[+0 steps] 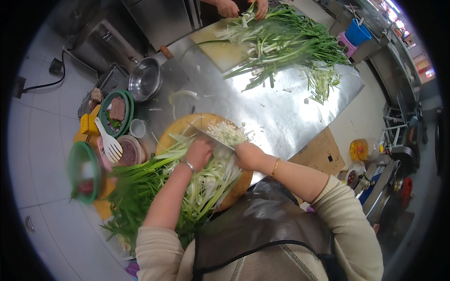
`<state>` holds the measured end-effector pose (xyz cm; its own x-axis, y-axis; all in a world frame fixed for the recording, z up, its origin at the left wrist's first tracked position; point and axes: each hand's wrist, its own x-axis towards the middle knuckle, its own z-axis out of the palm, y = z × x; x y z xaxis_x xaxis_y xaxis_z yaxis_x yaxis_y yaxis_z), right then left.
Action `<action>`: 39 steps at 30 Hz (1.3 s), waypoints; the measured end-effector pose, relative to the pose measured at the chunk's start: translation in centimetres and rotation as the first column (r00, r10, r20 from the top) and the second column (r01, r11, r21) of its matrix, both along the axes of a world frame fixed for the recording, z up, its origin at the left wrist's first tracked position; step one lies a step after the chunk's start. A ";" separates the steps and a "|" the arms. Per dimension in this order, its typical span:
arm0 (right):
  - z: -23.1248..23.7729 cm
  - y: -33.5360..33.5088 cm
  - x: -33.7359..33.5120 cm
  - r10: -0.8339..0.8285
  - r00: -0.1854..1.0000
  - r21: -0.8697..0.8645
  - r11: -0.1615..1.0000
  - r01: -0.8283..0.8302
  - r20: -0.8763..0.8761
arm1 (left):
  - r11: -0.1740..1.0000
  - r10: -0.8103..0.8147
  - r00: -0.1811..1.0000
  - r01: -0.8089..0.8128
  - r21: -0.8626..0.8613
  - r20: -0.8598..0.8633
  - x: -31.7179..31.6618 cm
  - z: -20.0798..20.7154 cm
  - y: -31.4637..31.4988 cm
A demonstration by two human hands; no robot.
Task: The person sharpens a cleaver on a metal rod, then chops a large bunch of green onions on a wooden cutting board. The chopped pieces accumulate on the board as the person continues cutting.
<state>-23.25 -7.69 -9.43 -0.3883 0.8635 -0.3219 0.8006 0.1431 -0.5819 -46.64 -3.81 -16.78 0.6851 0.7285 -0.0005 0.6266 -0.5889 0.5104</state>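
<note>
My right hand (250, 156) is closed round the handle of a kitchen knife (216, 141), whose blade slants across a round wooden chopping board (174, 125). On the near side of the blade, my left hand (198, 152) presses curled fingers onto a bunch of green onions (215, 182). Their white stalks lie across the board, and the leafy green ends (136, 196) spill off its left side. Beyond the blade is a heap of finely chopped white pieces (226, 131). My left fingertips are partly hidden by the hand itself.
A steel table (281, 112) carries the board. Another person's hands (243, 8) work at a large pile of green onions (286, 47) at the far side. Leftward stand a steel pan (144, 79), green bowls (84, 159), a white slotted spoon (110, 143) and tubs.
</note>
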 end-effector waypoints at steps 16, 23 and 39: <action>-3.1 -0.1 -0.2 -0.054 0.993 -0.088 0.994 0.063 0.105 | 0.996 0.088 0.994 -0.086 -0.024 0.063 0.4 0.3 -0.5; -2.6 0.0 0.9 0.003 1.000 -0.059 0.998 -0.003 0.001 | 0.993 -0.006 0.998 -0.002 0.119 0.064 0.2 0.3 -0.6; -0.3 -2.0 1.5 0.067 0.991 -0.153 0.987 -0.049 0.113 | 0.993 -0.110 0.994 0.110 0.036 -0.013 -0.8 1.4 -0.6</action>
<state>-21.74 -9.69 -9.76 -0.3878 0.7796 -0.4918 0.8576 0.1097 -0.5024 -47.42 -4.40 -15.34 0.7611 0.6485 0.0168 0.5625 -0.6726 0.4808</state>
